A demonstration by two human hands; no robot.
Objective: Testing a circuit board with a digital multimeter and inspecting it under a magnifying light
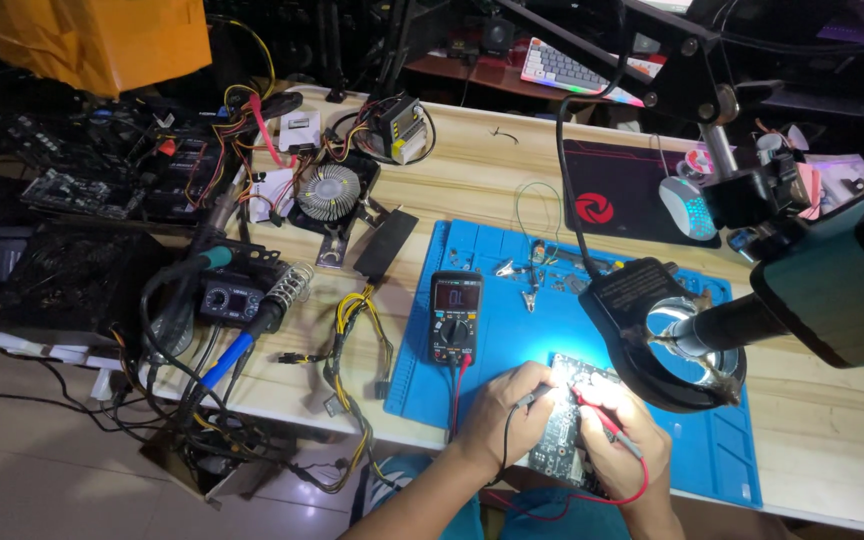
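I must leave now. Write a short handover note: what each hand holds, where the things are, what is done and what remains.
Left hand: holds the black probe, tip on the circuit board.
Right hand: holds the red probe, tip on the same board.
Board lies on the blue mat at the near table edge, under the lamp.
Multimeter is on, beside the board on the mat.
Done: leads plugged in, probes placed.
Left: cannot tell how many points remain.

You have a dark circuit board (564,430) lying flat at the blue mat's near edge, brightly lit, with a black probe (530,399) and red probe (607,422) pressed onto it.
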